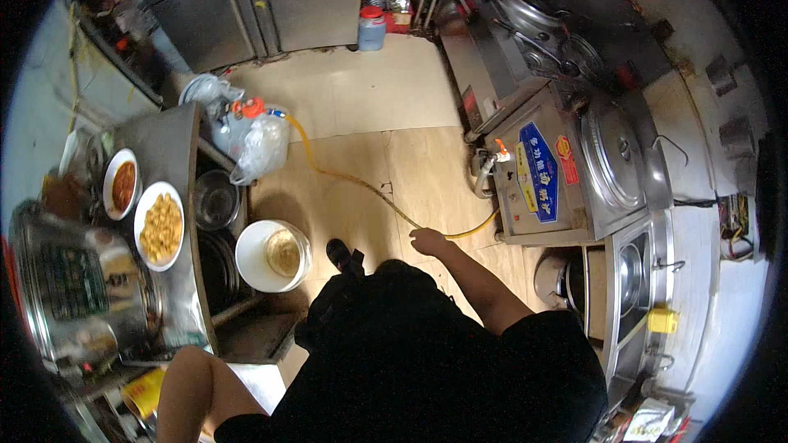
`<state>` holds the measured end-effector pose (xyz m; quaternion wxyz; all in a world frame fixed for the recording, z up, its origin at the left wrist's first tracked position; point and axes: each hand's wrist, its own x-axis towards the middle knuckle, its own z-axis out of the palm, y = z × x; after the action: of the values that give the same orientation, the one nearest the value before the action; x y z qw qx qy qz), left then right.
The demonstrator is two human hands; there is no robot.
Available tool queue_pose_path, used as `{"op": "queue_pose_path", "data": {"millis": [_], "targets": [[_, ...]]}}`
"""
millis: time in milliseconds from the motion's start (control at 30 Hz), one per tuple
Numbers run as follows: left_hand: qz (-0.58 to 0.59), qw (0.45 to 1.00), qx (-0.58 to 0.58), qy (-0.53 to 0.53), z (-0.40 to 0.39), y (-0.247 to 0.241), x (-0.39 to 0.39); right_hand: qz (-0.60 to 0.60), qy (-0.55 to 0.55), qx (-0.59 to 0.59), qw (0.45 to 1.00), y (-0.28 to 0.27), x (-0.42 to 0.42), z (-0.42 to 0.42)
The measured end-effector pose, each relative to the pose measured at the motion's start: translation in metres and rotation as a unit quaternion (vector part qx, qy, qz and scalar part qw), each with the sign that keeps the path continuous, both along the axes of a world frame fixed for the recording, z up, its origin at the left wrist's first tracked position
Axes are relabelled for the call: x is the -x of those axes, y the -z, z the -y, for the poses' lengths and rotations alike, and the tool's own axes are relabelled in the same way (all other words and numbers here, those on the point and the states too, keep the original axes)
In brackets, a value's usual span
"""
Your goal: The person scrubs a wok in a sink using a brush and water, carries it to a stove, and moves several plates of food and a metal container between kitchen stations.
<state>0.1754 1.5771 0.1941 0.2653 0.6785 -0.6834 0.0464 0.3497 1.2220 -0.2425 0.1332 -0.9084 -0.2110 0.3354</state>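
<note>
My right hand (426,241) hangs over the tiled floor, beside a yellow gas hose (375,192) that passes beneath or behind it; no object shows in its fingers, which look loosely curled. My left arm reaches down at the lower left, and its hand is out of view. Near that side, a steel counter (175,135) bears a white bowl of pale cubed food (161,227) and a white bowl of red sauce (123,186). A white plastic bucket (252,258) stands on the floor by the counter's open shelves.
The hose runs from a gas cylinder's red regulator (252,107) to a steel soup cooker (542,166) on the right. Below that stand a steel sink (631,277) and a pot (551,280). A red-lidded container (372,29) is by the steel cabinets (317,0).
</note>
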Motion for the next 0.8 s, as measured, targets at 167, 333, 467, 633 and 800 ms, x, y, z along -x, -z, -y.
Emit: {"op": "queue_pose_path", "data": {"millis": [167, 333, 467, 633, 800], "targets": [[-0.002, 1.000, 0.013, 0.026, -0.019, 0.003, -0.087, -0.002, 0.163, 0.023, 0.986, 0.025, -0.041, 0.023], [-0.010, 0.999, 0.035, 0.037, -0.027, 0.015, -0.166, -0.120, 0.149, 0.150, 0.970, 0.079, -0.012, 0.072], [-0.024, 0.998, 0.049, -0.026, -0.022, 0.020, -0.218, -0.258, 0.145, 0.211, 0.931, 0.059, -0.056, 0.063], [-0.089, 0.969, 0.111, -0.202, -0.006, 0.044, -0.296, -0.190, 0.148, 0.165, 0.956, 0.107, -0.144, 0.078], [-0.301, 0.781, 0.086, -0.541, 0.028, 0.133, -0.415, -0.104, 0.154, 0.051, 0.981, 0.118, -0.291, 0.089]]}}
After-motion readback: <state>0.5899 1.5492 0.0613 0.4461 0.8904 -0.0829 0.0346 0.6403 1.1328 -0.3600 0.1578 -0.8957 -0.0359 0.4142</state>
